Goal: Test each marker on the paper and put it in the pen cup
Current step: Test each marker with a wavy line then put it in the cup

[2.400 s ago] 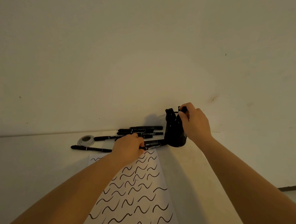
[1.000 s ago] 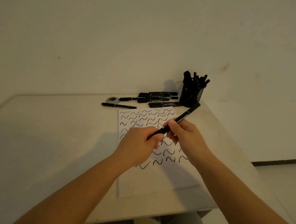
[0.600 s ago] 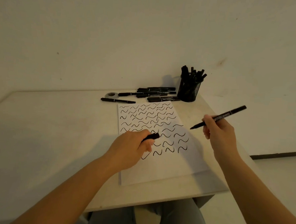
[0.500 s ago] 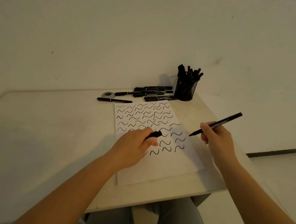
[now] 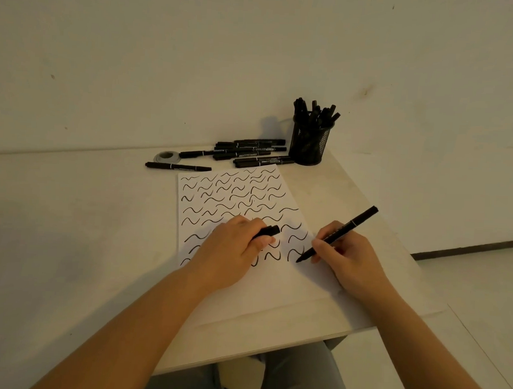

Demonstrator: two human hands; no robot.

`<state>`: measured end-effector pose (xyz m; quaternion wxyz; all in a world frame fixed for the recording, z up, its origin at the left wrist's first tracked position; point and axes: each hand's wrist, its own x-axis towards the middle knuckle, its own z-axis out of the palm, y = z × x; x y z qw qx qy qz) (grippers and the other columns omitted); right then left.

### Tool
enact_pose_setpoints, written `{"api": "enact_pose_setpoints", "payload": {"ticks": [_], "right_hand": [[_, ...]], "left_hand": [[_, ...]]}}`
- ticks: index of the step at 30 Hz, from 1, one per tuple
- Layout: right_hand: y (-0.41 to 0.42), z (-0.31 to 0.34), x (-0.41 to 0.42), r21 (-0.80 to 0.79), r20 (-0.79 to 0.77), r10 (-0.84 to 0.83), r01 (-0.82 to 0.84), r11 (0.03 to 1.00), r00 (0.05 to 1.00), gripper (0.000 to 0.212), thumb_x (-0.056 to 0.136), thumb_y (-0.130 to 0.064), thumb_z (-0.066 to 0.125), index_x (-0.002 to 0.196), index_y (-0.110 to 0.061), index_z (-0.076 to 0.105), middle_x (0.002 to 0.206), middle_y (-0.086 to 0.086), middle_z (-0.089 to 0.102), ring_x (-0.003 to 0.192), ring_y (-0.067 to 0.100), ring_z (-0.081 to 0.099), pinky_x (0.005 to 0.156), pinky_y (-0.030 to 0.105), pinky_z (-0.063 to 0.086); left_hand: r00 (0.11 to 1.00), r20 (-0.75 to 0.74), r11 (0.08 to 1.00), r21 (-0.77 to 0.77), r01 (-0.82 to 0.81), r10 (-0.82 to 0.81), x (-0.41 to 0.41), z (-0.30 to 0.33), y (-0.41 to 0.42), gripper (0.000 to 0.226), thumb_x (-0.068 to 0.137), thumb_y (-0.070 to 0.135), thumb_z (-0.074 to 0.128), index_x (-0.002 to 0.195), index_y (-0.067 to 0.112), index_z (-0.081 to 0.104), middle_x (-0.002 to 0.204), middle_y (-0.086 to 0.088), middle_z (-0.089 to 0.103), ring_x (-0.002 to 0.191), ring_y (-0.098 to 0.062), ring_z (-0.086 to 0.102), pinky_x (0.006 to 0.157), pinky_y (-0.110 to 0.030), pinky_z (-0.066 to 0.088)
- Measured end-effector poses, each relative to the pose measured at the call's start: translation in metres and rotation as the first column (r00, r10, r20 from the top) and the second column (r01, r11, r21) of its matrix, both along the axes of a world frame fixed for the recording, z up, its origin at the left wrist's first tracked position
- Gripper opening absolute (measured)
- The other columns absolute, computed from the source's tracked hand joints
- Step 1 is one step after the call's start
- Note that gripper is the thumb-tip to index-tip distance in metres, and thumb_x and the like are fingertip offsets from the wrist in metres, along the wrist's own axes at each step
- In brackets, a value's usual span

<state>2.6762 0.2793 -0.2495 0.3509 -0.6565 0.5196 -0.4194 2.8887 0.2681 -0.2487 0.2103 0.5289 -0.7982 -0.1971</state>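
While the right hand (image 5: 351, 258) grips the uncapped marker (image 5: 338, 233) like a pen, its tip sits on or just above the paper (image 5: 289, 281), beside the last squiggle in the bottom row. Whether nib and sheet are actually touching, I can't tell. The left hand (image 5: 231, 252) is curled around the cap (image 5: 267, 231), fingers closed on it, and rests on the sheet, pinning it near the front edge of the tabletop (image 5: 84, 215).

At the back right corner stands the cup (image 5: 309, 145), packed with tested markers. Just left of it, along the back edge, lies a pile of markers (image 5: 248, 152) not yet tested, with one loose marker (image 5: 178, 166) further left beside a tape roll (image 5: 167, 157).

Now the risks, as I read them. The paper's near right corner looks close to the table's front edge, and the writing hand lies on it there; a hard stroke could drag or crumple the sheet if the left hand lifts. The fresh squiggle lies just beside the right fingers, so a trailing hand may smear wet ink. Recapping needs care too: a missed cap means ink on the fingers. And that cup is crowded, so pushing another marker in at an angle could tip it or knock it off the corner.
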Motion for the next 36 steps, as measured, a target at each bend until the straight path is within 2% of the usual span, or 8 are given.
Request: {"api": "enact_pose_setpoints", "payload": {"ticks": [5, 8, 11, 16, 20, 22, 30, 36], "right_hand": [[-0.002, -0.004, -0.007, -0.049, -0.038, -0.148, 0.146, 0.988, 0.988, 0.02, 0.086, -0.011, 0.055, 0.068, -0.02, 0.052, 0.059, 0.0, 0.055, 0.054, 0.008, 0.049, 0.051, 0.012, 0.038], [-0.001, -0.004, -0.01, -0.067, -0.05, -0.243, 0.24, 0.968, 0.969, 0.015, 0.086, -0.018, 0.056, 0.072, -0.022, 0.053, 0.064, -0.002, 0.059, 0.056, 0.001, 0.053, 0.053, 0.01, 0.041], [-0.001, 0.001, -0.009, -0.097, 0.058, -0.324, 0.328, 0.94, 0.944, 0.011, 0.086, -0.02, 0.059, 0.077, -0.026, 0.056, 0.07, -0.005, 0.063, 0.063, -0.002, 0.058, 0.057, 0.008, 0.043], [0.0, 0.009, 0.003, -0.04, 0.267, -0.25, 0.269, 0.962, 0.931, 0.014, 0.086, -0.009, 0.059, 0.077, -0.02, 0.061, 0.064, -0.009, 0.06, 0.054, -0.002, 0.054, 0.054, 0.008, 0.042], [-0.002, 0.016, 0.019, 0.079, 0.476, -0.158, 0.137, 0.987, 0.865, 0.028, 0.093, -0.016, 0.047, 0.073, -0.02, 0.065, 0.056, -0.002, 0.059, 0.053, 0.009, 0.05, 0.051, 0.021, 0.039], [-0.003, 0.018, 0.026, 0.096, 0.526, -0.124, 0.086, 0.992, 0.842, 0.036, 0.094, -0.015, 0.044, 0.068, -0.022, 0.066, 0.054, 0.0, 0.059, 0.052, 0.011, 0.05, 0.051, 0.024, 0.038], [-0.008, 0.021, 0.041, 0.148, 0.538, -0.141, 0.071, 0.986, 0.831, 0.029, 0.093, -0.01, 0.044, 0.068, -0.017, 0.057, 0.05, -0.001, 0.058, 0.048, 0.011, 0.05, 0.052, 0.027, 0.036], [-0.009, 0.023, 0.048, 0.128, 0.439, -0.079, 0.025, 0.991, 0.895, 0.02, 0.092, -0.01, 0.046, 0.074, -0.015, 0.053, 0.052, 0.0, 0.062, 0.05, 0.011, 0.055, 0.051, 0.024, 0.04]], "left_hand": [[1.0, -0.012, 1.0, 0.001, 0.005, -0.005, 0.0, 0.0, -0.001, 0.033, 0.094, 0.04, 0.031, 0.109, 0.027, 0.057, 0.098, 0.002, 0.056, 0.09, -0.014, 0.05, 0.078, -0.032, 0.044], [0.999, -0.033, 1.0, 0.011, 0.011, -0.011, 0.001, -0.001, -0.002, 0.033, 0.093, 0.041, 0.031, 0.108, 0.028, 0.057, 0.099, 0.003, 0.058, 0.089, -0.013, 0.05, 0.077, -0.031, 0.043], [0.999, -0.043, 1.0, -0.015, 0.003, -0.004, 0.002, -0.003, -0.002, 0.035, 0.092, 0.043, 0.031, 0.106, 0.026, 0.058, 0.093, 0.003, 0.057, 0.086, -0.014, 0.05, 0.075, -0.03, 0.044], [0.996, -0.09, 0.993, -0.113, -0.018, 0.007, 0.006, -0.003, -0.002, 0.026, 0.093, 0.04, 0.038, 0.093, 0.022, 0.057, 0.077, 0.009, 0.054, 0.079, -0.009, 0.046, 0.065, -0.024, 0.038], [0.992, -0.129, 0.987, -0.16, -0.019, -0.002, 0.009, -0.001, 0.001, 0.033, 0.089, 0.051, 0.029, 0.089, 0.029, 0.054, 0.073, 0.021, 0.047, 0.077, -0.003, 0.043, 0.064, -0.019, 0.036], [0.99, -0.143, 0.985, -0.168, -0.028, 0.004, 0.01, 0.0, 0.002, 0.034, 0.091, 0.049, 0.032, 0.093, 0.026, 0.058, 0.072, 0.023, 0.046, 0.078, -0.001, 0.043, 0.064, -0.017, 0.035], [0.992, -0.126, 0.985, -0.17, 0.004, -0.026, 0.012, 0.001, 0.005, 0.012, 0.092, 0.039, 0.039, 0.088, 0.034, 0.05, 0.071, 0.024, 0.044, 0.077, 0.002, 0.042, 0.061, -0.014, 0.03], [0.993, -0.117, 0.985, -0.171, 0.005, -0.025, 0.011, 0.002, 0.005, 0.017, 0.093, 0.035, 0.043, 0.092, 0.026, 0.057, 0.073, 0.022, 0.046, 0.076, 0.0, 0.041, 0.063, -0.011, 0.03]]}}
